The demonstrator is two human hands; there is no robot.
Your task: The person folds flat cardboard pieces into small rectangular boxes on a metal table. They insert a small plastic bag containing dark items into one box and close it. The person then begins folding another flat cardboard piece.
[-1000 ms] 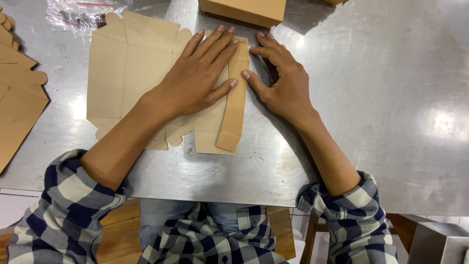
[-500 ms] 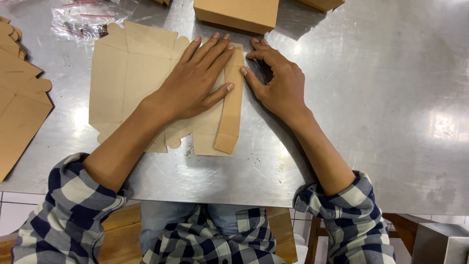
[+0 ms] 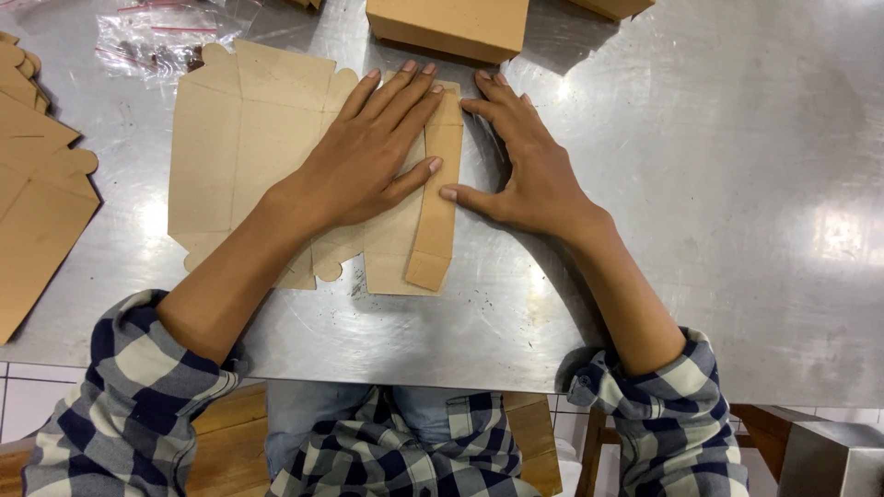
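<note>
Cardboard box blank point(image 3: 249, 156) flat on the metal table point(image 3: 718, 202), unmoved since a moment ago, my left hand point(image 3: 368, 161) still pressing its folded flap point(image 3: 437, 184), right hand point(image 3: 520, 170) open flat beside it, grasping nothing

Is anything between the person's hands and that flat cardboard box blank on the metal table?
Nothing visible. The left hand lies flat on the cardboard blank, and the right hand rests beside its folded strip, thumb at its edge.

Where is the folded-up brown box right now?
In the head view, the assembled brown box sits at the top edge of the metal table, just beyond both hands' fingertips.
</note>
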